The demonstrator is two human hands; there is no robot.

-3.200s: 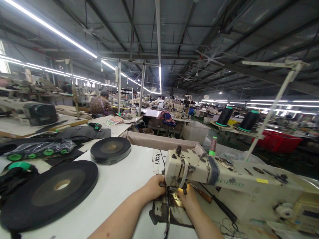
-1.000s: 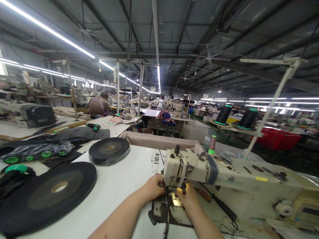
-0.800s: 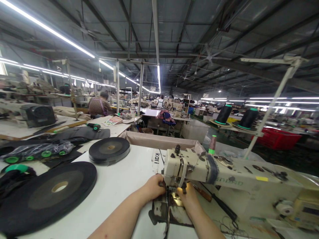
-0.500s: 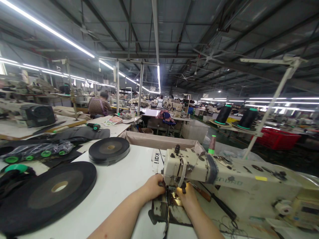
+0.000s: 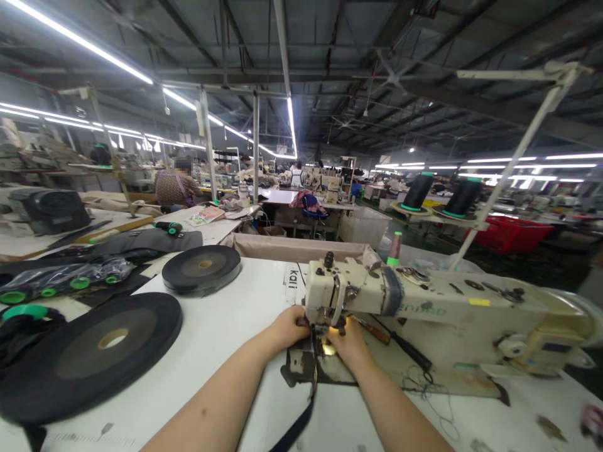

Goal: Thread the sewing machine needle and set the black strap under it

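Note:
A cream sewing machine [image 5: 348, 289] stands before me, its lamp lighting the needle area. A narrow black strap [image 5: 299, 420] runs from under the presser foot across the metal plate [image 5: 299, 364] and down the front of the white table. My left hand [image 5: 288, 328] is at the left of the presser foot, fingers curled closed; what they grip is hidden by the machine head. My right hand [image 5: 352, 346] reaches in from the right, close beside the needle area. Its fingertips are hidden behind the presser foot parts.
Two black tape rolls [image 5: 106, 342] lie at the left, near plastic-wrapped spools [image 5: 78, 279]. Behind the right hand lie a wooden-handled tool [image 5: 374, 331] and a black-handled tool [image 5: 414, 353]. Black thread cones [image 5: 417, 191] stand at the right. A person [image 5: 174, 185] sits farther back.
The view has tilted down, so the machine and hands appear higher. More of the black strap shows at the front. Both hands stay beside the presser foot.

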